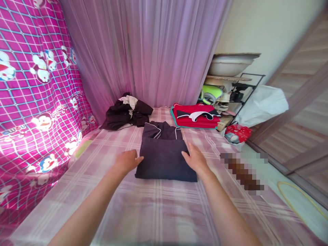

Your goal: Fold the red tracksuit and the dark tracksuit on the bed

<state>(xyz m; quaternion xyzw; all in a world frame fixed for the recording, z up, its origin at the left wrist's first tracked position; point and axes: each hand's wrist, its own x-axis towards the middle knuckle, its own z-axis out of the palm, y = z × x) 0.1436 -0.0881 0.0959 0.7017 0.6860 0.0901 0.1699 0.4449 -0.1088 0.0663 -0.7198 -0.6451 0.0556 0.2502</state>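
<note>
A dark navy jacket or shirt (166, 159) with white piping at its collar lies folded into a near-rectangle on the bed. My left hand (128, 160) is at its left edge, slightly blurred, with the thumb stretched out to the cloth. On the opposite side my right hand (196, 158) rests along the right edge, fingers extended and thumb apart over the fabric. Neither hand grips the garment. Its collar end points away from me, and the lower part is folded up over the front.
A plaid bedsheet (153, 218) covers the bed. Rumpled dark clothes (123, 114) lie at the back left, and a folded red stack (196, 116) at the back right. Beyond are a purple curtain (151, 51), a rack (252, 89) and a white bag (266, 104). A blurred-out patch (243, 174) is at right.
</note>
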